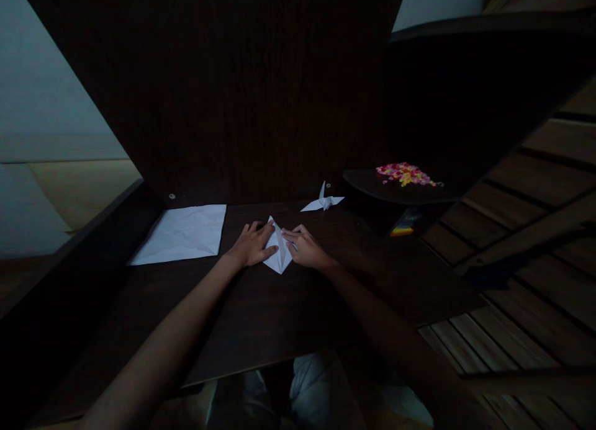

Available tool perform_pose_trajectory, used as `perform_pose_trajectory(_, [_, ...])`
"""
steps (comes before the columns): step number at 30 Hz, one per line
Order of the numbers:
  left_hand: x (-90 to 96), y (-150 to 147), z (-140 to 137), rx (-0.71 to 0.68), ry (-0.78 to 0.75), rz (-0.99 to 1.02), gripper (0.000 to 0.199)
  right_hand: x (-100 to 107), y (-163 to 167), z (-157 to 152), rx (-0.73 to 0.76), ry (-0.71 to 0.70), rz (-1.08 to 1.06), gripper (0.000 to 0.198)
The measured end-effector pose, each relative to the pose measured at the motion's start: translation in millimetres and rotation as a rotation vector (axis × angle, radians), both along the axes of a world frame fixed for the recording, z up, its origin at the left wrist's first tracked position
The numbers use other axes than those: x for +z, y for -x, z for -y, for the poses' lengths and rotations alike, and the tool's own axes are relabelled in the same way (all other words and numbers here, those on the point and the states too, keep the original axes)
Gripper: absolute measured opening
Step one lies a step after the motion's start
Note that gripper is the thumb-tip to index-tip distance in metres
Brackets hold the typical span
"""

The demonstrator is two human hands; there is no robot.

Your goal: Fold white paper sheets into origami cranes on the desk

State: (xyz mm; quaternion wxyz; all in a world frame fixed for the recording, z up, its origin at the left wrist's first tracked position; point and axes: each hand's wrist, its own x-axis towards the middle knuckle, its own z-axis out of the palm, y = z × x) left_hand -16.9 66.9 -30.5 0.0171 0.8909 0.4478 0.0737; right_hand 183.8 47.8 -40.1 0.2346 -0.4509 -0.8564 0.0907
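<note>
A white sheet of paper folded into a kite shape (281, 260) lies on the dark desk, one point away from me and one towards me. My left hand (254, 242) rests on its left side, fingers spread, with the forefinger near the top and the thumb on the lower left. On the other side, my right hand (303, 246) has its forefinger and thumb at the paper's right flap, the remaining fingers curled. Beyond the hands stands a finished white paper crane (326, 202), which neither hand touches.
A larger creased white sheet (186, 234) lies at the left of the desk (251, 331). To the right, a curved shelf (372, 188) bears a heap of small pink, red and yellow pieces (405, 174). A tall dark panel (288, 95) closes off the back.
</note>
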Motion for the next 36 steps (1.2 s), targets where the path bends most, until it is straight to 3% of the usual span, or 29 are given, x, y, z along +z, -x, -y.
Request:
perform_pose_trajectory(10, [-0.3, 0, -7, 0.049, 0.009, 0.057, 0.070, 1, 2, 1, -0.004, 0.002, 0.005, 0.042])
perform_pose_trajectory(20, [-1.1, -5, -17, 0.136, 0.023, 0.159, 0.057, 0, 3, 0, -0.011, -0.015, 0.039, 0.042])
perform_pose_trajectory(25, [-5.8, -8, -18, 0.128, -0.045, 0.055, 0.060, -1, 3, 0, -0.014, -0.019, 0.048, 0.041])
perform_pose_trajectory(36, [4.7, -16, -6, 0.101, -0.190, -0.084, 0.054, 0, 4, 1, -0.019, -0.014, 0.076, 0.041])
